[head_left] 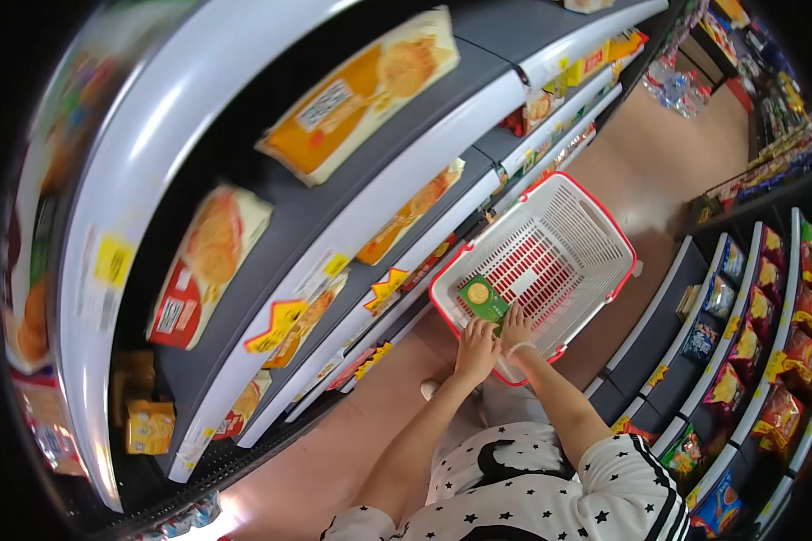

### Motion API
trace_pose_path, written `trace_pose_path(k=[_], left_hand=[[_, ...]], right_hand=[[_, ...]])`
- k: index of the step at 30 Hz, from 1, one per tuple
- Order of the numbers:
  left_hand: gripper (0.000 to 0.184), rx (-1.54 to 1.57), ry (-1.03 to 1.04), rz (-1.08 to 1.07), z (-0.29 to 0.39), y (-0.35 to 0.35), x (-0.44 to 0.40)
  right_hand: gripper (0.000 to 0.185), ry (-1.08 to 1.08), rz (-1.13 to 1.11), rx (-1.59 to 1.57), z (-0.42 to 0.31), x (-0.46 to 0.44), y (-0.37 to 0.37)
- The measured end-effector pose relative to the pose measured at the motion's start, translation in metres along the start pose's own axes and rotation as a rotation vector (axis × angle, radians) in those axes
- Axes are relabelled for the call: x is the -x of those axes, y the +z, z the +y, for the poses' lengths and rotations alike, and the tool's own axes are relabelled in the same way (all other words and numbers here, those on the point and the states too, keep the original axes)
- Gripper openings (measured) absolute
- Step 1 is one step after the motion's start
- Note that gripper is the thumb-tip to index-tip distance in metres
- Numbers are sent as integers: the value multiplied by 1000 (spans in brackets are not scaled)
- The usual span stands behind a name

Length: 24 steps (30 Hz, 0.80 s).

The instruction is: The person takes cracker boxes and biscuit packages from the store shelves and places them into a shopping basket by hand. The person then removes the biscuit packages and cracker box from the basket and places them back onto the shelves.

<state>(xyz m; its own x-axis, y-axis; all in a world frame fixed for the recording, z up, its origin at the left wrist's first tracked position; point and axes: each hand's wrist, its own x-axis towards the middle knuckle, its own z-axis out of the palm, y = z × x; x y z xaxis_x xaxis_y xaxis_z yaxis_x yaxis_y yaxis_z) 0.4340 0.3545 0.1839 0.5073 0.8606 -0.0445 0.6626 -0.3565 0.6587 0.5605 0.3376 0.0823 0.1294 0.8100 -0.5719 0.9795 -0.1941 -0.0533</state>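
A green package (485,300) with a round biscuit picture is at the near left side of a white shopping basket (573,221) with a red rim. My left hand (478,349) is closed at the package's near end, over the basket's near rim. Beside it, my right hand (516,332) grips the same end, fingers pointing forward along the package. My fingers partly cover that end. A light band is around my right wrist. Apart from the package, only the slatted bottom shows inside the basket, with red seen through it.
To the left, a tall shelf (406,153) carries orange-and-white packages (370,95) and a red-and-white package (212,266). Lower shelves with bagged snacks (780,419) stand to the right. The aisle floor (645,171) runs ahead toward clear plastic bottles (681,93).
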Motion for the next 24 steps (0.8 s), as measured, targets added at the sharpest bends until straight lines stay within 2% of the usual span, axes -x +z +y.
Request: trace_pose_path(k=[1,2,4,5,6,8,12,13,15,16,18,19,20,22,23,24], left_hand=[[32,-9,-34,-8,-4,10,-6],[32,-14,-37,-24,-5,15,-12],[32,-98,-160,-121,-8,21,-22],[32,-133,-166,-120,-11,23,-26],[32,-135,-174,-125,-13,25,-28],[32,-174,-184,-133,-19,25,-34],[34,19,-188,-37,-24,11,-43],[34,17,-192,-29,-25,4,-45],[43,268,-61,-5,-18,-18,-47],[43,271,-64,6,-13,-30,-48],[51,296,-6,8,-8,-52,-50],[65,287,-27,-25,-9,-61,-50],[65,291,-16,-19,-5,-71,-51],[86,301,19,62,10,-105,-47],[86,305,33,73,17,-122,-44],[95,288,72,66,25,-140,-40]], right_hand=[[105,81,38,131,-2,-7,11],[105,83,26,120,-5,-7,4],[96,197,-50,-84,-4,-3,-23],[99,217,110,-26,-4,-2,-24],[99,212,102,-28,1,-4,-28],[101,246,118,-374,13,-12,-42],[96,128,165,-514,43,-27,-36],[94,90,249,-498,49,-26,-42],[86,61,429,-547,52,-9,-74],[86,51,431,-540,56,-1,-88],[87,-24,630,-540,67,16,-113],[84,-46,656,-538,72,28,-129],[82,-65,685,-537,77,44,-150],[79,-214,655,-452,91,85,-203],[80,-289,662,-362,89,102,-227],[80,-364,669,-269,83,118,-250]])
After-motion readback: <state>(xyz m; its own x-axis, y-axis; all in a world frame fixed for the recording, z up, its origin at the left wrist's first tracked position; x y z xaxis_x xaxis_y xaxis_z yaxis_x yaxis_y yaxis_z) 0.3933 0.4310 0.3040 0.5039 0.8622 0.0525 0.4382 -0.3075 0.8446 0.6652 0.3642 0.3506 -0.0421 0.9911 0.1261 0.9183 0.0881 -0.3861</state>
